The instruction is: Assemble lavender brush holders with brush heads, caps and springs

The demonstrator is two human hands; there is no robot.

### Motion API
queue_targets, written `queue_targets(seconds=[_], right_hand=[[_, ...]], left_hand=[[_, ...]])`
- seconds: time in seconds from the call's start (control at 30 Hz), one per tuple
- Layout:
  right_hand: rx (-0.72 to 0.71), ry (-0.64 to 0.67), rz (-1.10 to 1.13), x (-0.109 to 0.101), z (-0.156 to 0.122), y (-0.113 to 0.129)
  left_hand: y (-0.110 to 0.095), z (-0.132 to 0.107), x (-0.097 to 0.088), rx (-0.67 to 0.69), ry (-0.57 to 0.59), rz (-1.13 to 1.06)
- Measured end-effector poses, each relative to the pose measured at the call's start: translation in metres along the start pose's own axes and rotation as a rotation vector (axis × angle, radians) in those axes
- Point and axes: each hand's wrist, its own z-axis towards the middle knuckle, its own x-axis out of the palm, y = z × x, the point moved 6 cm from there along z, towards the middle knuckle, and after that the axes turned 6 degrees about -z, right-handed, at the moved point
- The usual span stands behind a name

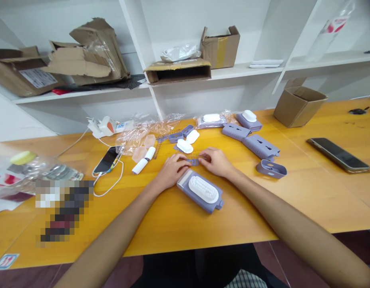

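Observation:
Between my two hands is a small flat purple-grey plastic piece [193, 162], low over the table. My left hand [172, 171] pinches its left end, and my right hand [216, 162] has its fingertips closed at the right end. Just in front of my hands lies a purple-grey housing [185, 185] with a white bristled oval pad [203, 189] on top. Beyond my fingers rest two white oval parts [185, 146] [192, 137] and small purple-grey cups [176, 137]. Fine details of the pinched piece are too small to make out.
Purple-grey housings [260, 147] and an oval ring [271, 169] lie to the right. A phone [340, 155] and cardboard box [299, 101] are farther right. At left are a charging phone [107, 161], white stick [144, 161], plastic bags [132, 138] and bottles [57, 172].

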Motion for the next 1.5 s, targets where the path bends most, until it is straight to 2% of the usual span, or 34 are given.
queue_targets(seconds=[0.1,0.23,0.33,0.43,0.7,0.83,0.93,1.1,1.3,1.5], right_hand=[[0.039,-0.072,0.174,-0.010,0.000,-0.016],[0.153,-0.156,0.576,-0.024,-0.003,-0.031],[0.205,-0.198,0.844,-0.032,-0.006,-0.030],[0.197,-0.204,0.961,-0.034,-0.006,-0.024],[0.145,-0.182,1.014,-0.020,-0.007,-0.012],[0.109,-0.169,1.016,-0.012,-0.010,-0.006],[0.102,-0.144,0.974,-0.007,-0.011,-0.005],[0.075,-0.152,0.822,-0.006,-0.013,-0.005],[0.085,-0.068,0.817,0.000,-0.014,-0.005],[0.018,-0.094,0.764,0.004,-0.013,-0.004]], left_hand=[[0.002,0.000,-0.001,-0.003,-0.016,-0.006],[0.000,0.001,-0.001,-0.034,-0.028,-0.017],[-0.002,0.001,-0.005,-0.068,-0.066,-0.041],[-0.004,0.000,-0.010,-0.069,-0.126,-0.093],[0.004,-0.005,-0.001,-0.188,-0.233,-0.470],[0.019,-0.004,0.007,-0.328,-0.210,-0.705],[0.024,-0.002,0.009,-0.354,-0.179,-0.808],[0.021,0.000,0.009,-0.280,-0.156,-0.847],[0.021,0.001,0.011,-0.275,-0.161,-0.834],[0.022,0.001,0.010,-0.264,-0.166,-0.857]])
